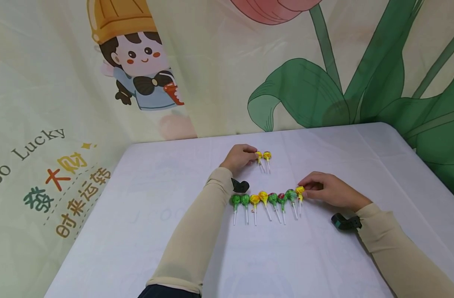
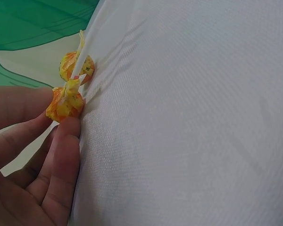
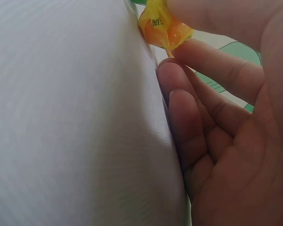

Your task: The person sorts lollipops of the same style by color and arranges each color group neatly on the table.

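My left hand (image 1: 240, 158) pinches the yellow-wrapped head of a lollipop (image 2: 66, 102) at the back of the table. Just to its right lies a second yellow lollipop (image 1: 267, 155), its white stick toward me. Nearer to me, my right hand (image 1: 329, 190) pinches the head of another yellow lollipop (image 3: 165, 29) between thumb and fingers. That one is at the right end of a row of several lollipops, beside a green one (image 1: 291, 195). In the right wrist view the other fingers (image 3: 186, 115) lie low along the cloth.
The row continues leftward with green lollipops (image 1: 245, 200) and yellow lollipops (image 1: 254, 199), sticks toward me. A white cloth (image 1: 167, 248) covers the table. Behind it hangs a printed backdrop (image 1: 219, 74) with a cartoon figure and large green leaves.
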`<act>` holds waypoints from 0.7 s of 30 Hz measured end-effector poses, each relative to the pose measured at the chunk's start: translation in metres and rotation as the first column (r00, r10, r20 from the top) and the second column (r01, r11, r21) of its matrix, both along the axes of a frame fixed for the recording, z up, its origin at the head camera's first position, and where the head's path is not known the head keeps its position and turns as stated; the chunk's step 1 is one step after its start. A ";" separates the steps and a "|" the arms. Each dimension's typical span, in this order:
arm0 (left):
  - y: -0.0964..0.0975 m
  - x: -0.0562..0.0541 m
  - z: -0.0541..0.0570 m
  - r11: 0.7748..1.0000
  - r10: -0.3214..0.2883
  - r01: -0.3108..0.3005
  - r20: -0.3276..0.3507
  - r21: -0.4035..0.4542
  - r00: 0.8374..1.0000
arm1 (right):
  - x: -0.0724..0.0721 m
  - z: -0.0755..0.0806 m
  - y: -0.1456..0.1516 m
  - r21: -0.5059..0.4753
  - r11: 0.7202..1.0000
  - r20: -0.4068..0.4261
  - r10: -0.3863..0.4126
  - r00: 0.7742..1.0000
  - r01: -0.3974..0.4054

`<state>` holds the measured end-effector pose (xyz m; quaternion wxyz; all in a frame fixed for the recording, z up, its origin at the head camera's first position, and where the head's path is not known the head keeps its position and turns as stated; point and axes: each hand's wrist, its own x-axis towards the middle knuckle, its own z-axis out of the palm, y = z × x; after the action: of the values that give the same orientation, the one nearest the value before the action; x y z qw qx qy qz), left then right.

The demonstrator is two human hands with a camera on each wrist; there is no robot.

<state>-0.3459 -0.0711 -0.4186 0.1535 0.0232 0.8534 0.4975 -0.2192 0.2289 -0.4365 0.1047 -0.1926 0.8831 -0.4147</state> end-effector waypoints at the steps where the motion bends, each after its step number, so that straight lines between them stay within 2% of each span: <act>1: 0.000 0.000 0.000 1.000 0.000 0.000 -0.002 -0.004 1.000 | 0.000 0.000 0.000 0.000 1.000 0.000 0.001 1.000 -0.001; 8: -0.002 0.002 0.002 1.000 -0.009 0.009 0.003 -0.001 1.000 | -0.001 -0.001 -0.002 0.020 1.000 0.008 -0.012 1.000 0.012; 21: -0.010 0.003 0.003 0.999 -0.028 0.027 0.020 0.025 0.999 | -0.001 0.000 -0.001 0.022 1.000 0.004 0.014 1.000 -0.014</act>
<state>-0.3429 -0.0809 -0.4155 0.1688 0.0319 0.8451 0.5062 -0.2202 0.2280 -0.4363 0.1115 -0.1969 0.8860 -0.4048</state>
